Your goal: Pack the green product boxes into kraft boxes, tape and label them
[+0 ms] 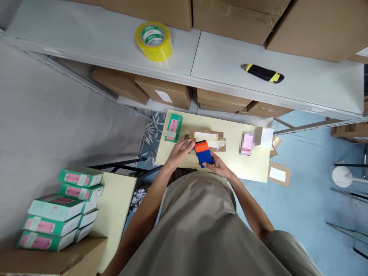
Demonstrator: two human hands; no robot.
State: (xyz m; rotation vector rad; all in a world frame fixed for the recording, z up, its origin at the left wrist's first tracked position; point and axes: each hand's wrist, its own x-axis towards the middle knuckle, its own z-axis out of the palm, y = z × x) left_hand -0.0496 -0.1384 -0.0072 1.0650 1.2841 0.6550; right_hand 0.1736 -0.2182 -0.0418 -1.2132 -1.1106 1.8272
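Observation:
My right hand (218,165) is closed around a blue block-shaped tool (204,156) with an orange head and a thin black edge at its far end. The tool is tilted in front of my body, above the near side of a pale table. My left hand (180,150) is at the orange head, thumb and fingers drawn together by its black edge; what they pinch, if anything, is too small to make out. Just beyond both hands lies a brown cardboard parcel (189,136) with a white label (209,138) and clear tape on top.
On the pale table (234,168) are a green box (173,128), a pink blurred item (247,143) and a white box (266,137). Above, a shelf (115,38) holds yellow tape (159,51), a utility knife (262,73) and cartons. Green boxes (54,209) are stacked at left.

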